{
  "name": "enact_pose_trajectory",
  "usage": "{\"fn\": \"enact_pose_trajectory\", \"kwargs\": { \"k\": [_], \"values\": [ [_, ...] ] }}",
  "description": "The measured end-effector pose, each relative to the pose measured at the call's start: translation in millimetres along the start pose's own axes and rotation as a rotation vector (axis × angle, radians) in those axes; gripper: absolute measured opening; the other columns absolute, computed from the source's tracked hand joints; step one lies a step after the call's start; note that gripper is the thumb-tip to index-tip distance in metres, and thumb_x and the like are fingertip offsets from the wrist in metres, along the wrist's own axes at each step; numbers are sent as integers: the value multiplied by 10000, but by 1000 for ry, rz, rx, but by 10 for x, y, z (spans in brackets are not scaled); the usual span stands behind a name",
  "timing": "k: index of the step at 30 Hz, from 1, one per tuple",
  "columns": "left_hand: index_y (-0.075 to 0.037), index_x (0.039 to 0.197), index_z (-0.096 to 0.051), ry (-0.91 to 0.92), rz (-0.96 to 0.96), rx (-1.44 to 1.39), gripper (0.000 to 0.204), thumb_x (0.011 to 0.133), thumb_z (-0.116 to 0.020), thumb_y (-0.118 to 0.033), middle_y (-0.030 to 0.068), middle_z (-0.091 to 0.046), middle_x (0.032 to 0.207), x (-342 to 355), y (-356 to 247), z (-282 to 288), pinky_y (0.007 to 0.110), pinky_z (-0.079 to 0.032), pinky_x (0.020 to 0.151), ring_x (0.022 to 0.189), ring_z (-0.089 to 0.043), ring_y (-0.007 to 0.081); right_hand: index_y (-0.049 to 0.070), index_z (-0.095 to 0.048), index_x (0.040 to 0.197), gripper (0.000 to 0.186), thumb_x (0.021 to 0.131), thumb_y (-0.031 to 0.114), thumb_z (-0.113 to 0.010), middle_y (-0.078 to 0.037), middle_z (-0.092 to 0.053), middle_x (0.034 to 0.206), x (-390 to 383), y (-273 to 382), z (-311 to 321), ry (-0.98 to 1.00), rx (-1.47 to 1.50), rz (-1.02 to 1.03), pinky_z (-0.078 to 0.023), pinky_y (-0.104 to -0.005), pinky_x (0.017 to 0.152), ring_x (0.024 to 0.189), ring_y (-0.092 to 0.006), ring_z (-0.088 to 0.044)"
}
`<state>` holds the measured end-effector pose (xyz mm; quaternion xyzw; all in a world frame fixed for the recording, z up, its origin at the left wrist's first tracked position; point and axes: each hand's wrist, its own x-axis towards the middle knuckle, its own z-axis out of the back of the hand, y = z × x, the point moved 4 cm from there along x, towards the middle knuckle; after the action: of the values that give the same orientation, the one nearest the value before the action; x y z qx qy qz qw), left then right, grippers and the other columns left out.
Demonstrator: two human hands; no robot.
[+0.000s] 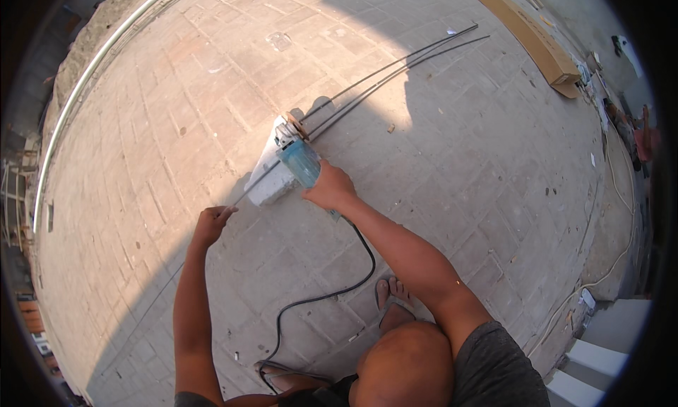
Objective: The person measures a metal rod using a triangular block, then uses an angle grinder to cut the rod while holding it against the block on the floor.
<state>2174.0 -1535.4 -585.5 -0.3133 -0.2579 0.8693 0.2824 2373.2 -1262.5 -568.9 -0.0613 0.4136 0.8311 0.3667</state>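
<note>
My right hand point(330, 188) is wrapped round the body of a teal angle grinder point(301, 161). Its brown disc point(296, 125) is at the far end, above or against a thin metal rod point(263, 175); I cannot tell whether they touch. Beneath the rod and grinder lies a pale, roughly wedge-shaped block point(272, 186). To the left, my left hand point(211, 224) pinches the rod's near end. Beyond the disc, dark rods point(395, 66) stretch away to the far right along the floor. A black power cord point(321, 296) curves from the grinder toward my feet.
Paving point(191, 124) lies part in sun, part in shadow. A long cardboard box point(530, 36) sits at the far right. A pale pipe point(83, 89) curves along the left edge. Light cable point(600, 280) and scraps line the right side, near white steps point(593, 357).
</note>
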Motion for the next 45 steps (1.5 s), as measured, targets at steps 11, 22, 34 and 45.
{"fn": "enact_pose_trajectory", "kwargs": {
  "k": [11,22,34,45],
  "values": [
    [-69,1080,-764,-24,-16,26,358,1002,-584,-368,-10,-519,676,12,11,18,299,-433,618,641,-456,105,-13,-410,1427,877,729,366,-783,-228,-634,1244,-37,-4,30,72,-39,-28,-519,-436,980,1163,-364,-627],
    [-75,1084,-766,-12,16,39,374,1002,-585,-391,-4,-549,692,23,49,-4,300,-439,623,648,-472,106,-25,-431,1394,839,728,353,-775,-231,-644,1219,-25,-11,24,73,-32,1,-529,-437,961,1140,-366,-639],
    [-81,1085,-768,-23,-11,26,375,1004,-578,-394,-6,-552,696,25,52,-8,297,-434,614,646,-465,105,-19,-478,1332,789,707,346,-792,-233,-658,1182,-34,-11,26,37,-28,3,-527,-438,950,1113,-372,-646],
    [-69,1081,-768,-5,20,-22,332,982,-630,-354,42,-625,705,22,64,-6,329,-475,662,665,-516,125,8,-411,1435,884,721,365,-791,-227,-639,1236,-72,-31,-40,29,11,-1,-530,-448,951,1135,-377,-639]
  ]
}}
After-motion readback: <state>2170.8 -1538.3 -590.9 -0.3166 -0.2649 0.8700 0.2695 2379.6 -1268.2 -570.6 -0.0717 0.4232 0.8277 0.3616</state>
